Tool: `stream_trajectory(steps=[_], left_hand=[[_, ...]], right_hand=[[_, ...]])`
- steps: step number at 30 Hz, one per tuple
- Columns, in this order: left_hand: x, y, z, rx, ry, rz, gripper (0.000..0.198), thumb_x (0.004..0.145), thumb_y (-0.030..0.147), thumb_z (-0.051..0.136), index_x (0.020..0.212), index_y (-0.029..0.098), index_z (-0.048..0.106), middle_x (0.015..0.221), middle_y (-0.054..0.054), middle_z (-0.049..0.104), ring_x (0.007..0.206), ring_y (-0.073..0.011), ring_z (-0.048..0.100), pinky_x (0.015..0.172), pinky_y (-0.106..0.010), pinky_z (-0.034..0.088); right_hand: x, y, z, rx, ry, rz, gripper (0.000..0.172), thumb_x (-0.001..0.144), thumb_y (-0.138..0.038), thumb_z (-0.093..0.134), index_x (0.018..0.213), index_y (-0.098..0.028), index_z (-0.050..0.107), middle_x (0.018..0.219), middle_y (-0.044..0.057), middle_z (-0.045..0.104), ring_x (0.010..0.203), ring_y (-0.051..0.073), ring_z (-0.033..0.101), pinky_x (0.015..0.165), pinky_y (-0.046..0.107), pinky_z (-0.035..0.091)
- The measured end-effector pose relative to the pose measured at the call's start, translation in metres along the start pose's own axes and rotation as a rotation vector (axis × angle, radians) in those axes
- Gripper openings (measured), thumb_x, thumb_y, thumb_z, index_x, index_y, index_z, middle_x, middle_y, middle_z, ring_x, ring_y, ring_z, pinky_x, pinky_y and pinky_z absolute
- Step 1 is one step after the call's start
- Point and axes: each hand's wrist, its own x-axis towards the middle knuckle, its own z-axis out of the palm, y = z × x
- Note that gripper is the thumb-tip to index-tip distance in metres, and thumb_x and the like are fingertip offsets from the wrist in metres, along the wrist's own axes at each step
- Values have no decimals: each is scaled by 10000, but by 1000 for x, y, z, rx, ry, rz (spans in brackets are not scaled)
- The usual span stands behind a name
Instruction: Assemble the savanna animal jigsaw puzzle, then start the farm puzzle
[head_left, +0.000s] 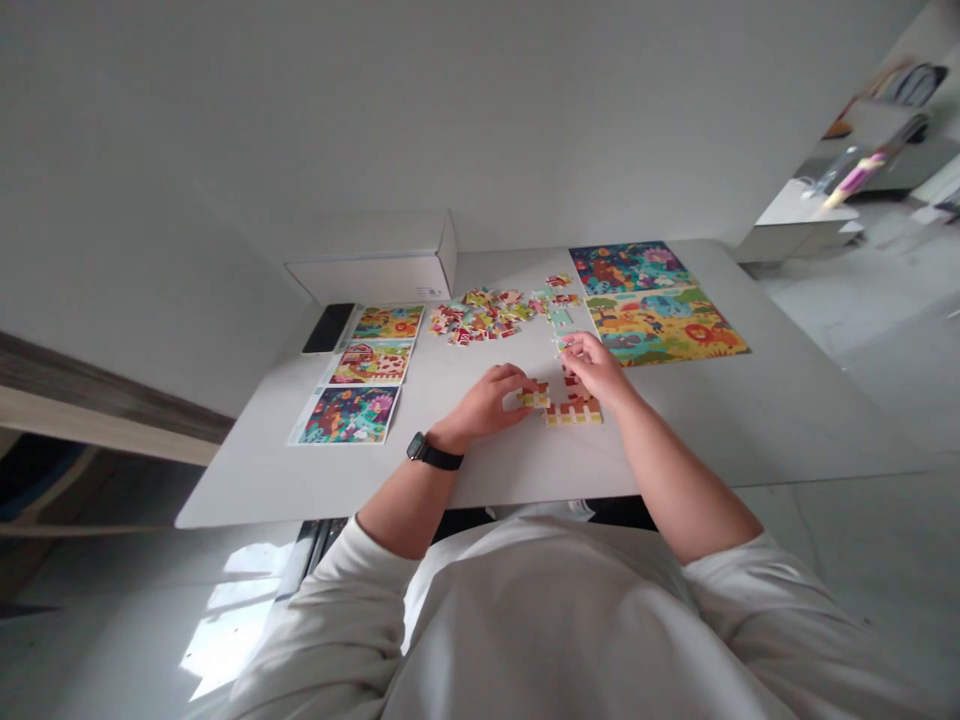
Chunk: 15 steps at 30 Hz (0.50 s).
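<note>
My left hand (496,402), with a dark watch on its wrist, pinches a puzzle piece (535,398) with a yellow-green edge. That piece lies just left of a joined strip of puzzle pieces (574,413) showing a fence pattern. Over the column of pieces that runs up from this strip, my right hand (592,362) has its thumb and fingers drawn together. What its fingertips hold is too small to make out, and the hand covers part of the column. Beyond it lie a pale green piece (560,317) and a few others.
A pile of loose pieces (480,318) lies at the table's middle back. On the left are a sheet with three pictures (369,363), a black phone (328,328) and a white box (371,272). Two picture boards (667,325) lie to the right; a wall stands behind the table.
</note>
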Motion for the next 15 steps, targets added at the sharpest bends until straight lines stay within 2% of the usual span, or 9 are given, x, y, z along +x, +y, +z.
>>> stream_trajectory(steps=[3, 6, 15], left_hand=[[-2, 1, -3, 45, -128, -39, 363, 884, 285, 818, 1246, 300, 806, 1222, -69, 720, 1141, -249, 693, 1118, -416, 486], [-3, 2, -4, 78, -195, -58, 368, 859, 301, 828, 1224, 338, 835, 1237, -58, 732, 1154, -262, 692, 1161, -450, 432], [-4, -1, -1, 134, -242, -41, 359, 828, 312, 840, 1186, 333, 859, 1193, -66, 746, 1118, -277, 682, 1243, -533, 358]], right_hand=[[3, 0, -3, 15, 25, 0, 448, 861, -476, 717, 1246, -264, 626, 974, 11, 683, 720, 176, 628, 631, 307, 530], [3, 1, -2, 0, 28, -9, 439, 871, -480, 708, 1245, -265, 630, 991, 18, 696, 735, 178, 633, 674, 324, 553], [4, 3, -2, -35, 10, -51, 451, 892, -508, 703, 1262, -261, 631, 1002, 23, 701, 769, 183, 634, 711, 319, 536]])
